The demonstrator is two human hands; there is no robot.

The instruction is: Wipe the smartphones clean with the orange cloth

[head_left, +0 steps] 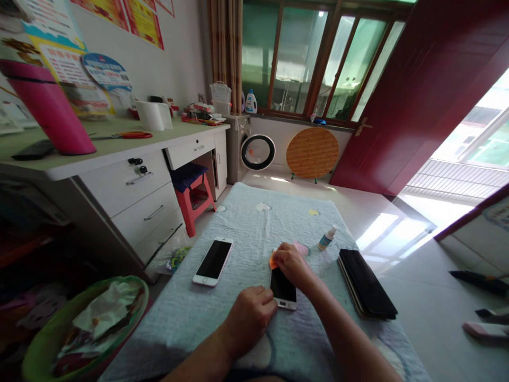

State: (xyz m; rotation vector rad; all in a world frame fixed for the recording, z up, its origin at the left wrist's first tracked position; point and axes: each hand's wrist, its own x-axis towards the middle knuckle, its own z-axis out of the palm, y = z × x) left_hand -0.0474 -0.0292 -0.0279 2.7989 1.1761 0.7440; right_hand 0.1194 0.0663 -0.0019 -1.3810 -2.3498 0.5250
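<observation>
A smartphone [283, 289] with a dark screen and white edges lies on a cloth-covered table. My left hand [250, 318] is closed at its lower left edge, fingers curled against it. My right hand [293, 263] pinches a small orange cloth or pad [272, 260] against the phone's upper end, hiding that part of the screen. To the left lies a white smartphone [213, 261], screen up. Beyond my right hand stands a small spray bottle [326, 238] with a white cap. A black tablet or folio-cased device [366, 284] rests on a stack at the right.
The light blue quilted cloth [254, 228] covers the low table. A green waste basket [137, 297] holding crumpled paper stands at the lower left. A white desk [131, 196], a red stool [194, 204] and an open-doored washing machine [237, 132] are farther back. Shoes [483, 329] lie on the right.
</observation>
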